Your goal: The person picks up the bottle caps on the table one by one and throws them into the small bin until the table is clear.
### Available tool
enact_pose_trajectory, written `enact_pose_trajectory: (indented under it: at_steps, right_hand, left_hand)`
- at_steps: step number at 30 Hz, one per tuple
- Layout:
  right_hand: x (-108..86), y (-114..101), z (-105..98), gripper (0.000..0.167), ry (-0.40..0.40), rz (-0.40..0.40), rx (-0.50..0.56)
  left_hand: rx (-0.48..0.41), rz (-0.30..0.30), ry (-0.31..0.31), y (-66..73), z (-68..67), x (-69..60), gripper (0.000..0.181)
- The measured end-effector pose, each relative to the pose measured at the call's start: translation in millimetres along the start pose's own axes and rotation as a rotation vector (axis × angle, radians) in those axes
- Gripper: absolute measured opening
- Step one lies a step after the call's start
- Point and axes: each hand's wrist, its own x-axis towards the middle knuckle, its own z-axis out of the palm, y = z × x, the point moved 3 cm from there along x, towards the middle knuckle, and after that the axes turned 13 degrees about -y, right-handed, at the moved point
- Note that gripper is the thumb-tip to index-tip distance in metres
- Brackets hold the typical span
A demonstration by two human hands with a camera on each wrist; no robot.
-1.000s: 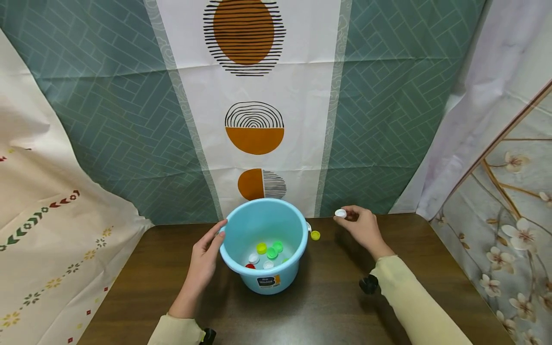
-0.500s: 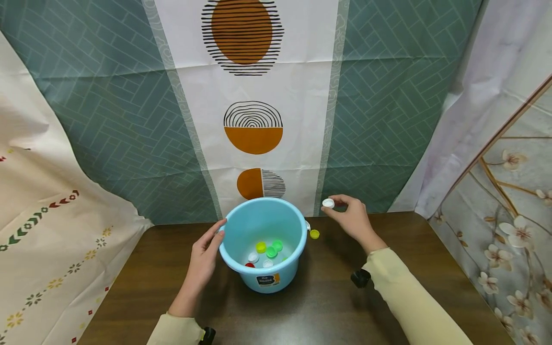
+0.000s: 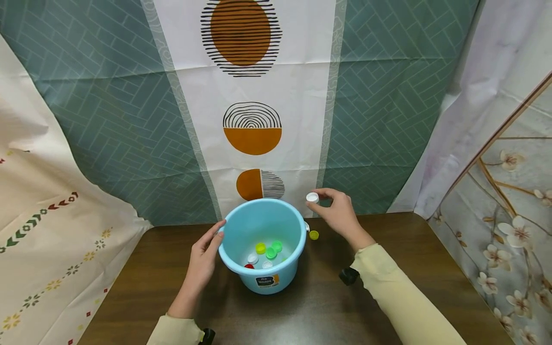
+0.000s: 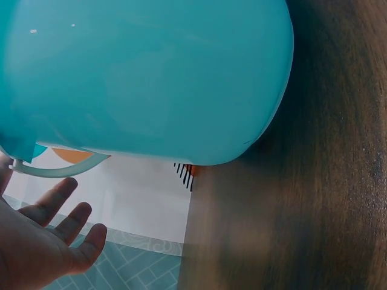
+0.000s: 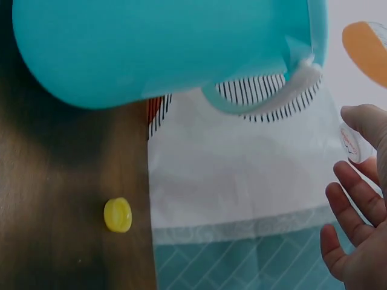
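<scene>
A light blue bucket [image 3: 269, 282] stands on the table, with several yellow, green, white and red bottle caps lying inside. My left hand [image 3: 204, 256] holds its left rim with thumb and index finger. In the left wrist view the other fingers [image 4: 72, 223] spread below the handle, while the grip itself is mostly out of frame. My right hand [image 3: 338, 215] pinches a white bottle cap [image 3: 312, 197] between thumb and fingers, just outside and above the bucket's right rim. A yellow bottle cap [image 3: 314, 235] lies on the table right of the bucket.
The dark wooden table [image 3: 319, 306] carries the bucket. Patterned cloth [image 3: 375, 120] hangs right behind the far edge, with more cloth on both sides. A white handle [image 5: 290, 90] sticks out from the bucket's right side.
My right hand has moved left and slightly up with the white bottle cap, closer to the bucket's rim. My left hand and the bucket have stayed in place.
</scene>
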Motion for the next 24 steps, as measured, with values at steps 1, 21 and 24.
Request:
enact_pose_trajectory:
  at_steps: [1,21,24]
  right_hand:
    - [0.6,-3,1,0.043,-0.003,-0.006,0.001]
    - [7.2,-58,25,0.046,-0.046,-0.065,0.096]
    - [8.0,-66,30,0.045,-0.053,-0.082,0.109]
  left_hand:
    - [0.000,-0.003,0.002,0.1,-0.1,-0.5,0.039]
    - [-0.002,0.013,0.000,-0.6,-0.6,-0.8,0.039]
    - [-0.002,0.013,0.001,-0.6,0.0,-0.6,0.039]
